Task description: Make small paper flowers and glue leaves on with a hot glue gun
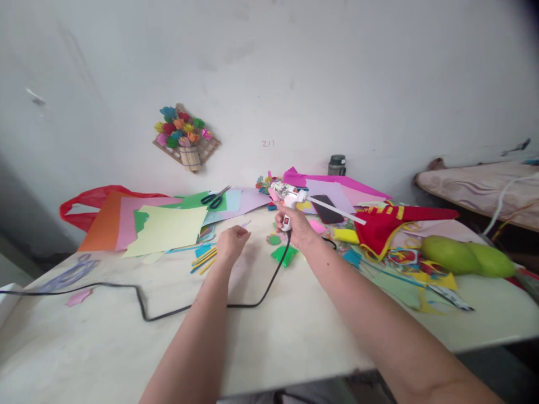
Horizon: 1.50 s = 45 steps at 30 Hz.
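My right hand point(295, 225) is wrapped round the handle of a white glue gun point(288, 216) with a red switch. A long white glue stick point(337, 210) sticks out of its back, and a black cord point(273, 280) runs down from the handle. Left of it, my left hand point(233, 242) is closed above the table, its fingertips pinched on a small thin piece that I cannot make out. Yellow and blue paper strips point(204, 260) lie beside that hand. Between the hands and just below are a green flower cutout point(274, 239) and a shiny green packet point(285, 255).
Coloured paper sheets point(168, 230) and black scissors point(214, 198) lie at the back left. A phone point(326, 209), red cloth point(381, 224), green fruit point(450, 254) and a cutter point(450, 297) are at right. The cord crosses the table's front left.
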{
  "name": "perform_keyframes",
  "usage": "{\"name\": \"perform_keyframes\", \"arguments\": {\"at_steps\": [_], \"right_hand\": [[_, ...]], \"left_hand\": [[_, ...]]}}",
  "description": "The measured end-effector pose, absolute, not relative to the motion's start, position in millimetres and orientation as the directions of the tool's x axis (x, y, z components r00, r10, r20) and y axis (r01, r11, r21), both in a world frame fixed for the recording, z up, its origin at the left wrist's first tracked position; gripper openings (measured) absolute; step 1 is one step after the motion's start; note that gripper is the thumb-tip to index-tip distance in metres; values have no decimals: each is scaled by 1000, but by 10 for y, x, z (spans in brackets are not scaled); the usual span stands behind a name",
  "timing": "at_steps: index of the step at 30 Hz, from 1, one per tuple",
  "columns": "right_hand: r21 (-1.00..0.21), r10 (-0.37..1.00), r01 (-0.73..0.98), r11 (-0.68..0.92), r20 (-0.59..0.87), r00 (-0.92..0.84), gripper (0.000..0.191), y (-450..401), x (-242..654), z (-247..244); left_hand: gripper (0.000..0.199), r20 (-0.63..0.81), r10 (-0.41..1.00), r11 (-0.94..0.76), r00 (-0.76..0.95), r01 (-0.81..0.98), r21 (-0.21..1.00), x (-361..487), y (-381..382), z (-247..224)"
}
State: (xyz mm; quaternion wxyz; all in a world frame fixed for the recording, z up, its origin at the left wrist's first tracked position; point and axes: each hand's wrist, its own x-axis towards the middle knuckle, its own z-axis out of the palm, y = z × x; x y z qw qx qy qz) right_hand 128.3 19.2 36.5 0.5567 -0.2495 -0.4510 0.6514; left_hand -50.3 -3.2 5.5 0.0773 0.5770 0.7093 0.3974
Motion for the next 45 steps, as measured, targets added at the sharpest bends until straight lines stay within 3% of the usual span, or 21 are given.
{"name": "perform_keyframes", "arguments": {"at_steps": [6, 12, 15, 27, 38, 45], "right_hand": [[-939, 972, -328, 105, 167, -167, 33, 252, 1418, 252], [-969, 983, -199, 147, 164, -76, 31, 292, 1490, 149], [-978, 987, -154, 138, 149, -58, 31, 308, 1499, 98], [-985, 990, -97, 141, 141, -1, 34, 324, 1482, 36], [-972, 984, -156, 176, 176, 15, 31, 356, 1564, 53], [-971, 987, -173, 164, 162, 24, 31, 338, 1557, 59]], "left_hand": [[26, 313, 909, 52, -276, 820, 571, -150, 25, -57], [42, 315, 921, 114, -229, 932, 345, 45, 49, -123], [46, 335, 910, 140, -245, 941, 307, 80, 84, -168], [20, 241, 926, 138, -289, 857, 496, 3, 203, -236], [22, 207, 927, 58, -313, 664, 745, -116, 267, -294], [21, 212, 923, 23, -321, 597, 802, -167, 324, -353]]}}
